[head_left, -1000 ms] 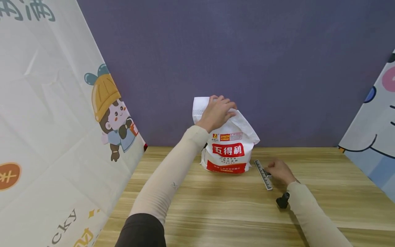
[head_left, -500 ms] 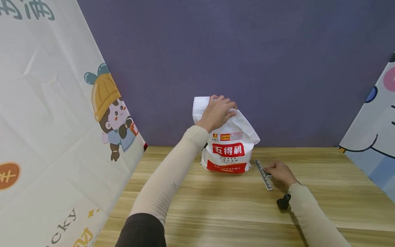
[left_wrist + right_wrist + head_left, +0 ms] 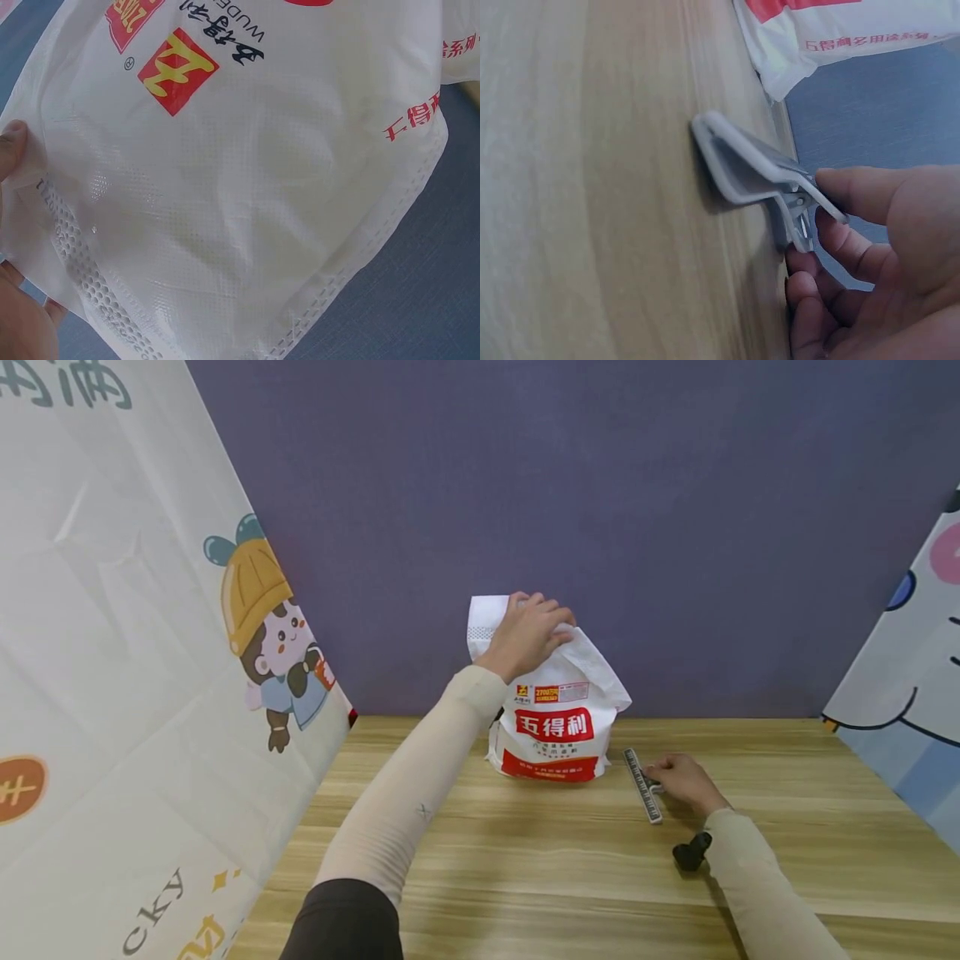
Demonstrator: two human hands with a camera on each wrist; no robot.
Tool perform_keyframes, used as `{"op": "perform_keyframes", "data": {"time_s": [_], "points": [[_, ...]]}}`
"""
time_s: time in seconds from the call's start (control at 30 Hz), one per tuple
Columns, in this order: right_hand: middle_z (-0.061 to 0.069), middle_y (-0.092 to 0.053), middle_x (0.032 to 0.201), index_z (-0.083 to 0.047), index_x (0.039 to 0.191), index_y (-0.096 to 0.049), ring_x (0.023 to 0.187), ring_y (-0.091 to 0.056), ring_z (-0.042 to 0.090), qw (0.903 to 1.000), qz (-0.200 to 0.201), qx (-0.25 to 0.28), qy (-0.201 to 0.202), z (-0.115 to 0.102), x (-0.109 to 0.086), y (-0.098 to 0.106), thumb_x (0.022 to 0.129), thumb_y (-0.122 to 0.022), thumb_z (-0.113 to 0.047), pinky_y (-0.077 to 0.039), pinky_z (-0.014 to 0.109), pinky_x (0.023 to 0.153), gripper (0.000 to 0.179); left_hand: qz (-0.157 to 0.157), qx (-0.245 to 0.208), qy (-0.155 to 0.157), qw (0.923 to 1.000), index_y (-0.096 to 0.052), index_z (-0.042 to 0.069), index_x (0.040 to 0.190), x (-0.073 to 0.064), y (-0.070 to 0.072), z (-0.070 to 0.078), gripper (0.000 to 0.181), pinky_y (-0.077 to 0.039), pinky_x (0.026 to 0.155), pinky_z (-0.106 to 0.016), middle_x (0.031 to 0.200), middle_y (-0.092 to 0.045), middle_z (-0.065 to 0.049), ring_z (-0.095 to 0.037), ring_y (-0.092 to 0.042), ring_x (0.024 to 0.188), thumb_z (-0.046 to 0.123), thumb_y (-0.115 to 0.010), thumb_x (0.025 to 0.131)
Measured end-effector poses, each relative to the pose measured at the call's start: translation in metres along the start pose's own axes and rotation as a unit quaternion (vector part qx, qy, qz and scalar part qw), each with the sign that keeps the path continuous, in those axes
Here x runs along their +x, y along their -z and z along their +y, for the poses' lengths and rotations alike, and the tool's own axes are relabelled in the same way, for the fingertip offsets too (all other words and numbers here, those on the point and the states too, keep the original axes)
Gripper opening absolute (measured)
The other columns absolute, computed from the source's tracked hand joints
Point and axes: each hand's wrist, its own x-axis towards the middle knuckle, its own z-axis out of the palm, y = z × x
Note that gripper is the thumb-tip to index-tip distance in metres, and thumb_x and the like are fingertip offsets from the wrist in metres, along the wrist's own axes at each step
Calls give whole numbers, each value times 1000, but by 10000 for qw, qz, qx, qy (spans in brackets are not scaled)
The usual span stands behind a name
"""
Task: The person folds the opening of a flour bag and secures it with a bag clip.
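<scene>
A white flour bag point(image 3: 555, 752) with red printing stands upright on the wooden table, its loose top raised. My left hand point(image 3: 527, 635) grips that top edge; in the left wrist view, thumb and fingers pinch the bag's rim point(image 3: 82, 270) from both sides. To the right of the bag, my right hand point(image 3: 684, 781) holds a grey bag clip point(image 3: 643, 787) at its handles, close to the tabletop. Seen from the right wrist, the thumb and fingers squeeze the handles of the clip point(image 3: 742, 165), whose long jaws stand together at the tip.
The wooden table point(image 3: 525, 877) runs back to a dark blue-grey wall panel point(image 3: 600, 485). A white sheet with cartoon prints point(image 3: 135, 610) borders the left side, another printed sheet point(image 3: 922, 635) the right. A black wrist camera point(image 3: 690, 852) sits at the right wrist.
The clip has shifted very slightly in the right hand, its far end now a bit farther from the bag. The left hand and the bag hold still.
</scene>
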Motion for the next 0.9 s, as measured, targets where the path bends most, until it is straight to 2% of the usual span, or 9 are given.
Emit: {"op": "perform_keyframes", "data": {"time_s": [0.23, 0.43, 0.63, 0.9], "points": [[9, -60, 93, 2, 100, -61, 82, -53, 21, 9993, -54, 367, -79, 2, 1, 2, 104, -59, -30, -41, 31, 67, 32, -35, -25, 10, 10000, -69, 31, 123, -1, 1, -1, 26, -32, 117, -43, 124, -70, 10, -14, -58, 118, 43, -56, 104], [5, -60, 89, 4, 107, -57, 72, -63, 14, 9957, -107, 890, -238, 3, 1, 2, 103, -59, -29, -47, 29, 60, 33, 11, -45, 16, 10000, -70, 31, 123, 0, 0, -2, 26, -32, 117, -43, 124, -71, 11, -14, -58, 117, 43, -56, 104], [2, -61, 79, 7, 123, -49, 64, -64, 10, 9883, -258, 1408, -518, 6, 0, 2, 104, -58, -29, -50, 27, 56, 42, -47, -89, -6, 9999, -69, 31, 124, 1, -1, 0, 26, -32, 117, -43, 124, -70, 10, -13, -58, 118, 42, -56, 104], [16, -64, 107, 14, 145, -33, 74, -68, 14, 9865, -410, 1572, -223, -1, 1, 8, 106, -54, -26, -56, 30, 62, 60, 29, -6, -9, 10000, -70, 31, 123, 1, -1, 0, 26, -33, 116, -43, 123, -70, 10, -13, -58, 116, 43, -56, 104]]}}
